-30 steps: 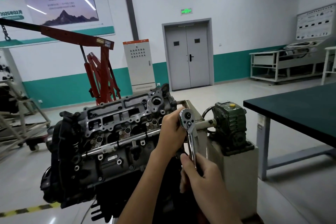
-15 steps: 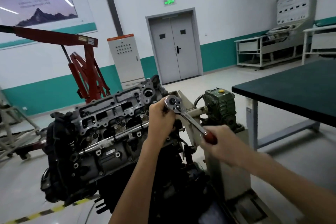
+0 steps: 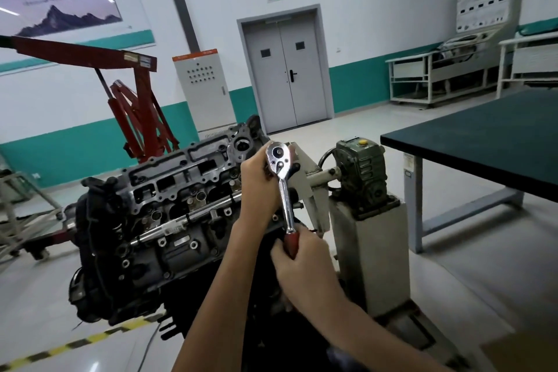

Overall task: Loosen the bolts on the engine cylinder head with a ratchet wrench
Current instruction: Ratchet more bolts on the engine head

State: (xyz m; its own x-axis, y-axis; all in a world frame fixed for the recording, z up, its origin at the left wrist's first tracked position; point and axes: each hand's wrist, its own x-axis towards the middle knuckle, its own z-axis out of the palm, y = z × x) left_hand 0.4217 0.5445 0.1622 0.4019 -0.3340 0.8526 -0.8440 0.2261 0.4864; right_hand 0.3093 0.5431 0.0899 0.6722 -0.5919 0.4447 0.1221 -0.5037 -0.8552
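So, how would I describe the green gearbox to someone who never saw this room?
Find the dark grey engine cylinder head in the middle. Right of it, a pale pedestal carries a dull green ribbed metal gearbox. Only it has a yellow cap on top.

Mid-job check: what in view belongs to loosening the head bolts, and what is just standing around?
In the job: ratchet wrench, engine cylinder head, left hand holding at the wrench's head, right hand gripping its red handle.

Standing about: red engine crane, grey cabinet, green-topped table.
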